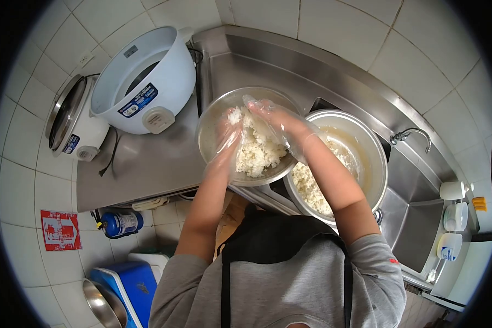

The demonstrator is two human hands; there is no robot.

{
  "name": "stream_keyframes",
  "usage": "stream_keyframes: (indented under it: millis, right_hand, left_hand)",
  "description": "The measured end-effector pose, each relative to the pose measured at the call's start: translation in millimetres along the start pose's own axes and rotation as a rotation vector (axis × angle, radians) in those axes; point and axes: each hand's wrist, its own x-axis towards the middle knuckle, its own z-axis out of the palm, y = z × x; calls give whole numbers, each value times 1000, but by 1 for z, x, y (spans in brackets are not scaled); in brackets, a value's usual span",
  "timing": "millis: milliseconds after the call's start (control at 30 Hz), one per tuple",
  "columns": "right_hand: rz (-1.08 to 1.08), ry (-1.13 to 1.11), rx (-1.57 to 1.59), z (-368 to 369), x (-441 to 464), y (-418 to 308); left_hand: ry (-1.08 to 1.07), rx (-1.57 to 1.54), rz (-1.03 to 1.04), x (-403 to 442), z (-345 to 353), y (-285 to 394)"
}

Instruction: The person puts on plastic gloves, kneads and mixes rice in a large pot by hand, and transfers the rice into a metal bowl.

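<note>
Both my hands wear clear plastic gloves over a round metal bowl (210,120) containing cooked white rice (261,153). My left hand (229,130) is at the bowl's left side, its fingers curled around a small clump of rice. From the right, my right hand (269,113) reaches across the top of the rice with its fingers stretched out, and its loose glove partly hides them. Under my right forearm stands a big deep metal pot (378,164), with more rice (307,188) lying in its bottom and stuck to its wall.
Left on the steel counter (142,177) are a large pale-blue rice cooker body (183,82) and a smaller lidded cooker (90,134). A faucet (413,133) and sink basin (421,229) lie right. Below left are a blue extinguisher (121,223), a blue cooler (134,287) and a metal bowl (106,306).
</note>
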Motion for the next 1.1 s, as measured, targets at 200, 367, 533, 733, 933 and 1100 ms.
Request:
stream_keyframes:
  millis: [200,367,533,733,933,1100]
  right_hand:
    - [46,-32,225,-39,-29,-6]
    - [99,176,274,-115,-52,66]
    - [547,353,280,-180,-97,194]
    - [385,585,659,-167,-149,333]
    - [497,453,563,-133,-114,278]
    - [481,-31,-55,-103,-57,305]
  left_hand:
    - [-52,726,174,-37,15,55]
    - [-463,1220,309,-52,63,73]
    - [-496,1281,239,-39,105,37]
    - [-519,1232,245,4,112,0]
    - [-320,774,-145,1,108,29]
    - [-205,850,-171,7,105,20]
